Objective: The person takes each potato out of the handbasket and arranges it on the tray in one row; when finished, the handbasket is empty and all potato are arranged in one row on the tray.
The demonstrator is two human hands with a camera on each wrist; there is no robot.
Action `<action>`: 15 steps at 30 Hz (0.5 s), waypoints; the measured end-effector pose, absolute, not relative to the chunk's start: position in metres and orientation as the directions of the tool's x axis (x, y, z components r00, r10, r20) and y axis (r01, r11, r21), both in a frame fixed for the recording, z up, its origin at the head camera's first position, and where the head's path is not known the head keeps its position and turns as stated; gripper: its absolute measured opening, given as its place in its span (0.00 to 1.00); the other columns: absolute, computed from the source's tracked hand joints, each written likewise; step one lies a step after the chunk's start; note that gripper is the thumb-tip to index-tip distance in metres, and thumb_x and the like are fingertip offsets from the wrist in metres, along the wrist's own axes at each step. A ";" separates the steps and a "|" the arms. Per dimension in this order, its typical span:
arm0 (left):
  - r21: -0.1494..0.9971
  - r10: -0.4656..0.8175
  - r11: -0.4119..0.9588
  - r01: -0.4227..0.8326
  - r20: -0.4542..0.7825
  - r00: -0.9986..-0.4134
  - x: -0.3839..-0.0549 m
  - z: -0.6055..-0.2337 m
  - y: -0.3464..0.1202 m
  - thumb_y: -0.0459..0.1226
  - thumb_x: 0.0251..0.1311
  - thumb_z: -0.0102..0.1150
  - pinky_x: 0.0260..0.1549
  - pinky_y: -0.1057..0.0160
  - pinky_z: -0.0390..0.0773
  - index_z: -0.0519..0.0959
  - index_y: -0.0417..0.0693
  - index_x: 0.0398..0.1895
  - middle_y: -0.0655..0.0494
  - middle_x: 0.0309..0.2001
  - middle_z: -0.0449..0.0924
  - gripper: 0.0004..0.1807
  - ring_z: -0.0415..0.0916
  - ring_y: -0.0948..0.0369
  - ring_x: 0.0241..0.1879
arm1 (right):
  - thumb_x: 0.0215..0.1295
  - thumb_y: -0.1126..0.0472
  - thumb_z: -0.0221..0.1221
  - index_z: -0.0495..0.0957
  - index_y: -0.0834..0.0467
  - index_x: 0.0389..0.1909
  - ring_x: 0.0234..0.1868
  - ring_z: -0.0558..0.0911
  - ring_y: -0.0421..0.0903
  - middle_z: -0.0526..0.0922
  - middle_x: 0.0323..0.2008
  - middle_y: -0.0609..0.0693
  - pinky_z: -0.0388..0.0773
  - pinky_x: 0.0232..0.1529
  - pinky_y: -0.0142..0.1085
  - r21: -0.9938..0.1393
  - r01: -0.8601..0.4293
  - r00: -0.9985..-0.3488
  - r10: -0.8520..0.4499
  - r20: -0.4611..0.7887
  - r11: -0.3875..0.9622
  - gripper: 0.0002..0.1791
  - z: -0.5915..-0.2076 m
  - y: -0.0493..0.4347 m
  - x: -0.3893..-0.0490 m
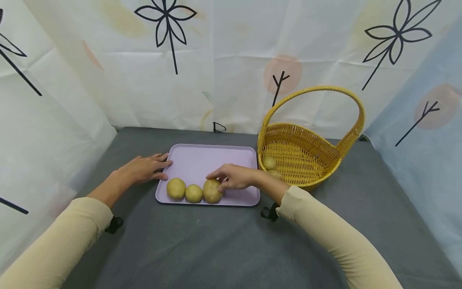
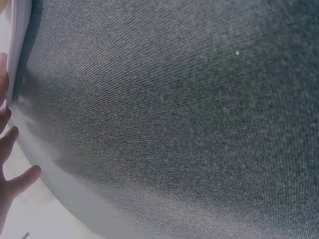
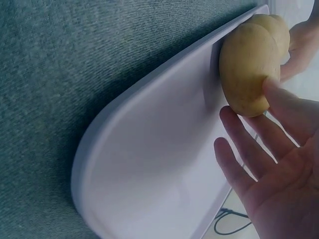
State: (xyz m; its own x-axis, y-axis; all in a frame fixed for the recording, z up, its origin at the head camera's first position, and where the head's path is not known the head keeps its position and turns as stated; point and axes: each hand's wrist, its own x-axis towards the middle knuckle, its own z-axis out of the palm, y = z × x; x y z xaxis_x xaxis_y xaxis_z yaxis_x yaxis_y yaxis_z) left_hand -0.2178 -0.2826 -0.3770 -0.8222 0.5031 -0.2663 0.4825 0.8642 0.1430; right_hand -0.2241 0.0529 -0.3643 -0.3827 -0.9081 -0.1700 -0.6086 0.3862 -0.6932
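Observation:
Three potatoes sit in a row along the near edge of a lilac tray (image 1: 202,154): a rounded left potato (image 1: 176,188), a small middle potato (image 1: 193,194) and a larger right potato (image 1: 212,192). My right hand (image 1: 236,176) pinches the larger one between thumb and fingers; the right wrist view shows this potato (image 3: 246,64) standing on the tray against the thumb and fingertips. At the tray's left side my left hand (image 1: 146,168) lies with spread fingers, fingertips right at the rim. Only part of its fingers (image 2: 22,181) appears in the left wrist view.
A yellow wicker basket (image 1: 325,160) with a tall handle stands right of the tray, two potatoes (image 1: 268,162) inside at its left. Grey cloth (image 1: 202,249) covers the table. Patterned curtains (image 1: 234,80) hang behind and at both sides.

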 end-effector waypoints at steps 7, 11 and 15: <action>0.150 0.498 0.867 0.475 -0.271 -0.823 -0.218 -0.381 -0.284 0.53 0.68 0.55 0.57 0.24 0.56 0.66 0.40 0.73 0.33 0.74 0.56 0.36 0.53 0.36 0.72 | 0.69 0.73 0.57 0.65 0.69 0.70 0.64 0.76 0.55 0.70 0.68 0.60 0.68 0.66 0.39 -0.624 -0.659 -0.361 -0.904 -0.228 0.420 0.29 -0.356 0.050 -0.220; 0.153 0.493 0.870 0.468 -0.277 -0.825 -0.217 -0.381 -0.286 0.53 0.68 0.55 0.57 0.24 0.56 0.65 0.41 0.73 0.34 0.74 0.55 0.37 0.53 0.36 0.72 | 0.69 0.73 0.56 0.65 0.67 0.70 0.64 0.76 0.56 0.70 0.69 0.60 0.68 0.66 0.40 -0.616 -0.661 -0.364 -0.901 -0.236 0.428 0.29 -0.341 0.056 -0.219; 0.152 0.499 0.867 0.475 -0.267 -0.825 -0.217 -0.380 -0.286 0.53 0.68 0.55 0.57 0.24 0.57 0.65 0.41 0.73 0.34 0.74 0.56 0.37 0.53 0.36 0.72 | 0.69 0.74 0.54 0.64 0.68 0.71 0.64 0.75 0.60 0.69 0.68 0.64 0.70 0.64 0.45 -0.701 -0.581 -0.350 -0.905 -0.243 0.414 0.29 -0.320 0.074 -0.220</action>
State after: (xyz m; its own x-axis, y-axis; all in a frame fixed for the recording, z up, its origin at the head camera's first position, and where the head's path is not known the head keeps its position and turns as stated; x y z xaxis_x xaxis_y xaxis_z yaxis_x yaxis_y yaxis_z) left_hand -0.2170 -0.2857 -0.3799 -0.8247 0.4986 -0.2669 0.4748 0.8668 0.1522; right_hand -0.2203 0.0739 -0.3203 -0.3502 -0.9045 -0.2433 -0.5811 0.4135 -0.7009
